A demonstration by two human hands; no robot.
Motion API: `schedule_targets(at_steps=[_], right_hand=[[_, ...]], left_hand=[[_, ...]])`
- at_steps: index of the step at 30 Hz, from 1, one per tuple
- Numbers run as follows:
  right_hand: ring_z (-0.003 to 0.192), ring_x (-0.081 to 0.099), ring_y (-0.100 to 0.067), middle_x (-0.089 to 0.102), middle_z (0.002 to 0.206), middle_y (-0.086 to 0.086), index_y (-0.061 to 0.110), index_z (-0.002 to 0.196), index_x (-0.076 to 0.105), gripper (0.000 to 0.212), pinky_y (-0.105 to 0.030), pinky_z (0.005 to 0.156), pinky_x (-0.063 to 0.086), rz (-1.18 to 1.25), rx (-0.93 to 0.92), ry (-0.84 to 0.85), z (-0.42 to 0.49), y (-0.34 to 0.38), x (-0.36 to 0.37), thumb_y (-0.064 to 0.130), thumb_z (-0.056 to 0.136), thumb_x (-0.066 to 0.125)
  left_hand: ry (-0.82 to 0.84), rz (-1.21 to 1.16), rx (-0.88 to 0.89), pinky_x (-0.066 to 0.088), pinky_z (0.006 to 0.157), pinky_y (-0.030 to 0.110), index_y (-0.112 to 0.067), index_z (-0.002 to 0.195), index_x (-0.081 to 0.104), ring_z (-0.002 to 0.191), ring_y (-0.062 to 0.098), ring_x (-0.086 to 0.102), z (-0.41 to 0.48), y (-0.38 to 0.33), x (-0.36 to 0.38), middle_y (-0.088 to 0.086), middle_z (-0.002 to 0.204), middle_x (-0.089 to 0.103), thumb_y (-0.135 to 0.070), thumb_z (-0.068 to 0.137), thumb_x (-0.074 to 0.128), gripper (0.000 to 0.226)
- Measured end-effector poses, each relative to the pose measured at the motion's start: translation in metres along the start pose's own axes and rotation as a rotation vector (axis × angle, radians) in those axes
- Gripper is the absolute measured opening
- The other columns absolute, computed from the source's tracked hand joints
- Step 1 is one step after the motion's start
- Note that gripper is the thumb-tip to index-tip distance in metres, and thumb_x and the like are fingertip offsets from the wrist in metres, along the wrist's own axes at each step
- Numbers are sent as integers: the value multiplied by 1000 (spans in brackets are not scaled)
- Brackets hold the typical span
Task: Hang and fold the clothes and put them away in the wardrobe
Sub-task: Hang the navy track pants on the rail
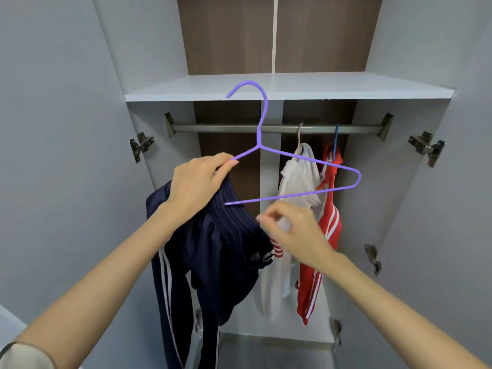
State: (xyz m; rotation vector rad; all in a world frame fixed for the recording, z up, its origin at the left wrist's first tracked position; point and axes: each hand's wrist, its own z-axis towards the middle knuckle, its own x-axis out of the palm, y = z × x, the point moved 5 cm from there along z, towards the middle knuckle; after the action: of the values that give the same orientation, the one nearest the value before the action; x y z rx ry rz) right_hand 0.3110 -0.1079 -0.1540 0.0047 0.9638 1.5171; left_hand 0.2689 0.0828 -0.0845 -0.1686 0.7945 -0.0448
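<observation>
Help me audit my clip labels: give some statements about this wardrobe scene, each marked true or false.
1. The left hand grips the purple hanger. True.
2. The hanger's hook sits on the rail. False: held clear of it, in front of the shelf.
3. A white garment and a red striped garment hang on the rail. True.
4. The navy track pants lie folded on the shelf. False: they drape from the hanger.

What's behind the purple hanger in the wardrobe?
Behind the hanger, a white top and a red striped garment hang on the rail. The right hand and navy trousers cover parts of them.
</observation>
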Motion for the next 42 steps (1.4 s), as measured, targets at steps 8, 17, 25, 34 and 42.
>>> schedule_targets(at_steps=[8,17,25,34,42], right_hand=[[82,53,6,59,97,12,13,118,53,25,-13,75,41,56,224,485,-18,-34,102,16,94,60],[101,60,-27,65,107,-7,11,107,59,22,-34,78,45,-670,111,442,4,-87,43,29,96,51],[103,59,-23,64,108,-2,13,106,64,26,-30,81,47,-774,287,533,-18,-144,-6,34,91,57],[100,58,-25,63,104,-5,10,96,63,18,-33,80,46,-833,229,579,-17,-131,7,24,90,53],[104,50,-19,58,106,-1,17,91,62,16,-28,91,36,-701,-99,348,5,-86,9,26,81,70]], left_hand=[[-20,-26,1,44,56,33,-37,107,66,67,15,58,-2,1,-10,-8,72,65,-49,98,42,29],[97,-144,-183,31,51,26,-35,95,68,49,4,47,-48,67,2,-17,49,50,-37,98,48,20],[105,-18,-25,40,49,28,-26,101,72,49,22,56,-91,91,26,-11,54,60,-52,96,41,41],[121,202,265,35,34,22,-26,90,73,40,28,57,-104,65,63,-1,55,63,-54,101,12,67],[63,166,108,27,41,17,-32,79,69,44,20,58,-87,59,48,-10,53,61,-60,97,12,66]])
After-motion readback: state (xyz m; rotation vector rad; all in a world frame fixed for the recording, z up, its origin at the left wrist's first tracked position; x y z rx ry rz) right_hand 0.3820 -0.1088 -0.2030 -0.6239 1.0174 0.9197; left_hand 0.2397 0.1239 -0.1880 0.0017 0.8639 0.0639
